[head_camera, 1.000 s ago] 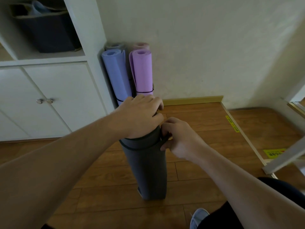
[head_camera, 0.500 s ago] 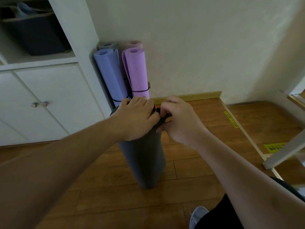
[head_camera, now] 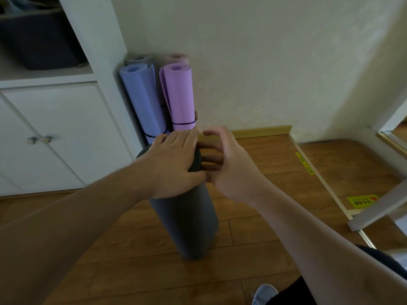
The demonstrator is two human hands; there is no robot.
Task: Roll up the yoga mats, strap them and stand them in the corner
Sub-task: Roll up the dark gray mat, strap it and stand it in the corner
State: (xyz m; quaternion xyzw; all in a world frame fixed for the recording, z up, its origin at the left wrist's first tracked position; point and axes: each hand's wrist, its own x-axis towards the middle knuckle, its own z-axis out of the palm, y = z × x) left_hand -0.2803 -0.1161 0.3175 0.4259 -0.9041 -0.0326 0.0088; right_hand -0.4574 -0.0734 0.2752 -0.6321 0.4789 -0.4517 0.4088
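Your left hand (head_camera: 174, 164) lies over the top of the dark grey mat (head_camera: 187, 219), fingers straight and close together, pressing down on the rolled end and keeping it upright on the wooden floor (head_camera: 132, 260). The roll stands just in front of the corner, not yet in it. Your right hand (head_camera: 229, 166) is just beside the top, fingers curved and apart around the rim, and I cannot tell whether they touch it or hold a strap, since motion blurs them. Judging by this, you are fixing the top band: keep the left palm centred so the roll does not lean, and seat any band below the rim. To the left a white cabinet (head_camera: 55, 128) carries a dark bin (head_camera: 41, 42). In the corner stand a blue mat (head_camera: 143, 102) and a lilac mat (head_camera: 179, 95), each banded, with two more behind
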